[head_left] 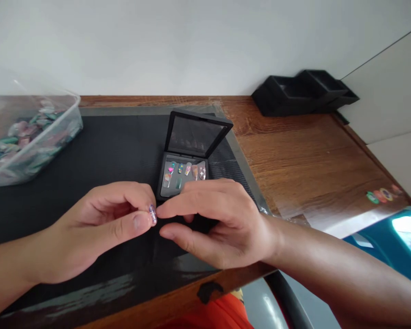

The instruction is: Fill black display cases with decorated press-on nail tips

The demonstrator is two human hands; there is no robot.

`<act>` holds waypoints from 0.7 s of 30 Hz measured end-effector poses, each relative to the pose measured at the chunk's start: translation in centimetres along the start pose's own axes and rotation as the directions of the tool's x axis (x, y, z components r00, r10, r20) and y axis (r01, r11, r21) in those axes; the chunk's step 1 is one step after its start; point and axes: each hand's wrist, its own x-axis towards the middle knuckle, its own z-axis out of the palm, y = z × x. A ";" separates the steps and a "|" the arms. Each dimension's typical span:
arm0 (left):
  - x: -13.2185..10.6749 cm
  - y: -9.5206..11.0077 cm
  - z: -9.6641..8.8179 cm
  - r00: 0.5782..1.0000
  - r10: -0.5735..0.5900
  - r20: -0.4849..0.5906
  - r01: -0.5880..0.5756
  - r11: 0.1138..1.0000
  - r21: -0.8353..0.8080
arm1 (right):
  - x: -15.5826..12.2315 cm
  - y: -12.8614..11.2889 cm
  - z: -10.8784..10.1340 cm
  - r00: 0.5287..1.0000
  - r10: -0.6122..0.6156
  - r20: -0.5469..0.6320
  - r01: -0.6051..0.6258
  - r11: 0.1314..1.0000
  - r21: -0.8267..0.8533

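My left hand (pixel 102 224) pinches a small purple press-on nail (pixel 152 214) between thumb and forefinger, just in front of a small black display case (pixel 187 157). The case's clear lid stands open, and several coloured press-on nails (pixel 185 171) lie on its grey tray. My right hand (pixel 219 221) hovers right beside the left, its forefinger tip touching or almost touching the held nail, its other fingers loosely curled and holding nothing I can see. Both hands are over a black mat (pixel 99 151).
A clear plastic tub (pixel 27 137) full of coloured nail pieces stands at the far left of the mat. Black stacked trays (pixel 304 91) sit at the back right on the wooden table (pixel 311 155). A clear sheet (pixel 329 205) and a teal object (pixel 393 237) lie on the right.
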 end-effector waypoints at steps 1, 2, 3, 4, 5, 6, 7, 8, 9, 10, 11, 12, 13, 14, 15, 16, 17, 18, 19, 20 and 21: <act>0.1 0.1 0.0 1.000 -0.001 -0.006 0.001 1.000 0.008 | 0.0 0.0 0.0 1.000 0.005 -0.003 -0.005 1.000 -0.001; 0.1 0.1 0.1 1.000 -0.001 -0.014 0.002 1.000 0.018 | -0.1 0.0 0.0 1.000 0.008 -0.006 -0.008 1.000 -0.003; 0.1 0.2 0.1 1.000 0.001 -0.020 -0.001 1.000 0.026 | -0.1 0.0 0.0 1.000 0.008 -0.008 -0.008 1.000 -0.005; 0.1 0.2 0.1 1.000 0.006 -0.027 -0.005 0.999 0.034 | -0.1 0.0 0.0 1.000 0.007 -0.011 -0.007 1.000 -0.006; 0.1 0.2 0.1 1.000 0.007 -0.031 -0.005 0.999 0.042 | -0.1 0.0 0.0 1.000 0.006 -0.010 -0.006 1.000 -0.006; 0.1 0.2 0.1 0.999 0.002 -0.037 -0.001 0.999 0.049 | -0.2 0.0 0.0 1.000 0.006 -0.010 -0.006 1.000 -0.006; 0.1 0.1 0.1 0.999 -0.003 -0.040 0.006 0.998 0.055 | -0.2 0.1 0.0 1.000 0.008 -0.011 -0.008 1.000 -0.006; 0.1 0.1 0.0 0.999 -0.009 -0.039 0.012 0.998 0.060 | -0.2 0.1 0.0 1.000 0.008 -0.011 -0.008 1.000 -0.005; 0.0 0.1 0.0 0.999 -0.012 -0.039 0.015 0.998 0.066 | -0.2 0.1 0.0 1.000 0.008 -0.009 -0.008 1.000 -0.005; 0.0 0.1 -0.1 0.999 -0.014 -0.041 0.016 0.997 0.071 | -0.2 0.1 0.0 1.000 0.008 -0.009 -0.008 1.000 -0.006; 0.0 0.1 -0.1 0.999 -0.013 -0.042 0.016 0.997 0.074 | -0.2 0.1 0.0 1.000 0.006 -0.007 -0.006 1.000 -0.004; 0.0 0.1 -0.1 0.999 -0.009 -0.043 0.012 0.997 0.077 | -0.2 0.1 0.0 1.000 0.002 -0.005 -0.002 1.000 -0.004; 0.1 0.2 -0.1 0.999 -0.007 -0.044 0.010 0.997 0.080 | -0.2 0.1 0.0 1.000 -0.001 -0.003 0.001 1.000 -0.003; 0.1 0.2 -0.1 0.999 -0.004 -0.047 0.008 0.997 0.082 | -0.2 0.1 0.0 1.000 -0.003 -0.003 0.003 1.000 -0.005; 0.2 0.2 -0.1 0.999 0.001 -0.048 0.003 0.997 0.083 | -0.2 0.1 0.0 1.000 -0.003 -0.004 0.003 1.000 -0.009; 0.2 0.2 -0.1 0.999 0.006 -0.047 -0.002 0.996 0.084 | -0.2 0.1 0.0 1.000 -0.002 -0.005 0.002 1.000 -0.014; 0.3 0.2 -0.1 0.999 0.013 -0.047 -0.009 0.996 0.085 | -0.2 0.1 0.0 1.000 0.003 -0.003 -0.003 1.000 -0.019; 0.3 0.2 -0.1 0.999 0.018 -0.046 -0.014 0.996 0.083 | -0.2 0.1 0.0 1.000 0.007 -0.004 -0.007 1.000 -0.021; 0.4 0.2 -0.1 0.999 0.022 -0.044 -0.018 0.997 0.079 | -0.2 0.1 0.0 1.000 0.005 -0.002 -0.005 1.000 -0.021; 0.4 0.2 -0.1 0.999 0.025 -0.038 -0.022 0.997 0.075 | -0.2 0.2 0.0 1.000 0.000 -0.002 0.000 1.000 -0.021; 0.4 0.1 -0.1 0.999 0.025 -0.030 -0.022 0.997 0.073 | -0.3 0.2 0.0 1.000 -0.007 -0.004 0.007 1.000 -0.020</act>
